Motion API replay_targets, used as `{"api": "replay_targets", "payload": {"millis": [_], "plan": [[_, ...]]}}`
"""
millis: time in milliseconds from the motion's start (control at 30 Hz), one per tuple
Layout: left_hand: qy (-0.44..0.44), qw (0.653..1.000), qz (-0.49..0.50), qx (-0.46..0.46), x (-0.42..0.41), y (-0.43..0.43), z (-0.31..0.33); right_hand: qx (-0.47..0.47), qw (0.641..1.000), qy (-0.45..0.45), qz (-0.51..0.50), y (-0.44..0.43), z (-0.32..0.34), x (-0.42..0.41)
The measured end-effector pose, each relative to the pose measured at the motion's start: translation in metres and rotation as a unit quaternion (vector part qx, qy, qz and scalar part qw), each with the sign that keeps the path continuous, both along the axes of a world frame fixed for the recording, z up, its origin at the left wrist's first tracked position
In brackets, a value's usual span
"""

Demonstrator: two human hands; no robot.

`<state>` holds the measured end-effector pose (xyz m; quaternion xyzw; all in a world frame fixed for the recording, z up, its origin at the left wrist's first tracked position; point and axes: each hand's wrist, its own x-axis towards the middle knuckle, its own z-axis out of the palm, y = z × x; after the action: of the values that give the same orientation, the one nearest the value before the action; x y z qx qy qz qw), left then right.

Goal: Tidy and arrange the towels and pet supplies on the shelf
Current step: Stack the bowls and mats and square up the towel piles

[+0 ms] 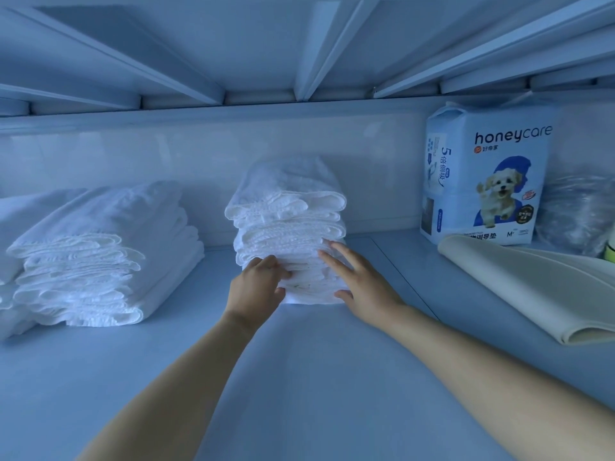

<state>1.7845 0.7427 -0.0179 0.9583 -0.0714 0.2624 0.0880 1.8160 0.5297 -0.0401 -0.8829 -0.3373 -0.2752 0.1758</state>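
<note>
1. The towel stack (pixel 286 227) sits mid-frame on the shelf (pixel 299 377), its long axis running away from me.
2. My left hand (pixel 258 284) curls into its lower front folds; my right hand (pixel 359 284) lies flat-fingered on the right corner (both touching).
3. I judge any squaring push goes straight back.

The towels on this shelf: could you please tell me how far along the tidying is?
Done: left stack folded, honeycare pack upright. In hand: left hand grips, right hand presses the middle stack, seemingly squaring it. Remaining: beige mat lies askew at right.
</note>
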Motion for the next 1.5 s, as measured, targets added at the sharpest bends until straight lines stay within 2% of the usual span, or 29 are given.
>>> {"api": "replay_targets", "payload": {"millis": [267, 633, 1033, 1200, 1400, 1500], "plan": [[-0.030, 0.999, -0.008, -0.018, -0.030, 0.031, -0.006, 0.020, 0.997, -0.051, 0.049, 0.027, -0.009, -0.010], [-0.068, 0.997, 0.020, -0.016, -0.059, 0.082, -0.011, 0.017, 0.991, -0.050, 0.123, 0.079, -0.005, -0.015], [-0.087, 0.995, 0.052, 0.009, -0.026, 0.121, -0.018, 0.005, 0.998, -0.011, 0.070, 0.134, 0.006, 0.004], [-0.127, 0.989, 0.029, 0.077, -0.021, 0.137, -0.030, -0.023, 0.999, -0.008, 0.046, 0.136, 0.007, -0.001], [-0.176, 0.974, 0.026, 0.139, -0.048, 0.161, -0.025, -0.055, 0.991, -0.122, 0.025, 0.136, 0.005, -0.010], [-0.179, 0.967, 0.065, 0.168, -0.055, 0.181, -0.024, -0.084, 0.982, -0.167, 0.020, 0.152, 0.005, -0.012]]}}
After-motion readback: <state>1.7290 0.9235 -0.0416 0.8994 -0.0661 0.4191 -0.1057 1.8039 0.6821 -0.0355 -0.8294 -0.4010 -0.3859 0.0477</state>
